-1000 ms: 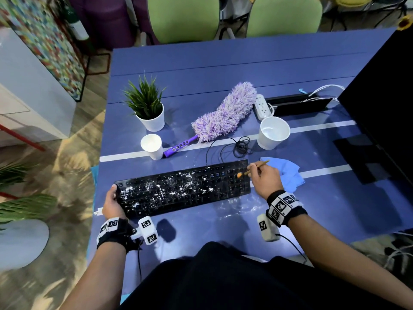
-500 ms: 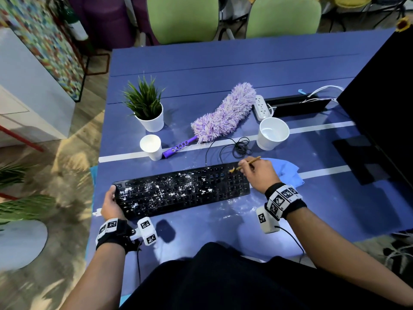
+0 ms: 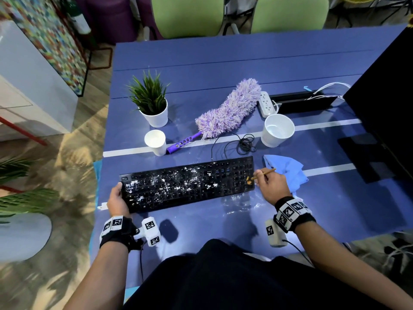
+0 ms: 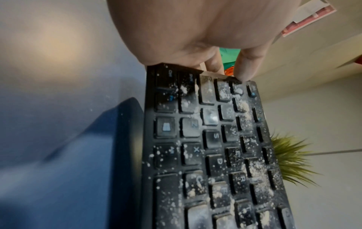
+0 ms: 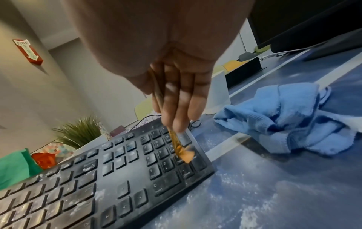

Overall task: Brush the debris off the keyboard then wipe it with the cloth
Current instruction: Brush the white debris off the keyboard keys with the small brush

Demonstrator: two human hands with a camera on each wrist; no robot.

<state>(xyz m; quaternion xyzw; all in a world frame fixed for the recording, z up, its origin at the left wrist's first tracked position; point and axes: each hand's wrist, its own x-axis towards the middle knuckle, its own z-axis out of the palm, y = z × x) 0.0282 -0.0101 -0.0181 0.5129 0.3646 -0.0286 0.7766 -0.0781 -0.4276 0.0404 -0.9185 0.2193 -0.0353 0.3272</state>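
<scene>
A black keyboard [image 3: 187, 184] lies on the blue table [image 3: 223, 63], its left and middle keys speckled with white powder. My left hand [image 3: 117, 198] grips its left end, fingers curled over the far edge [image 4: 243, 69]. My right hand [image 3: 271, 185] pinches a thin wooden brush [image 3: 264, 173] whose orange bristles [image 5: 185, 153] press on the number pad at the keyboard's [image 5: 117, 178] right end. A crumpled blue cloth [image 3: 288, 173] lies just right of the keyboard, behind my right hand, and shows in the right wrist view too as the cloth [image 5: 284, 120].
Behind the keyboard stand a small paper cup [image 3: 155, 142], a potted plant [image 3: 152, 104], a purple duster [image 3: 228, 108], a coiled cable [image 3: 244, 143] and a larger white cup [image 3: 277, 129]. A power strip [image 3: 266, 106] and a dark monitor [image 3: 384, 104] sit at the right. Powder dusts the table [image 5: 254, 193] near the keyboard's right corner.
My right hand moved left along the keyboard's far edge, then came back right and nearer, bringing the bristles onto the number pad. The left hand kept its hold.
</scene>
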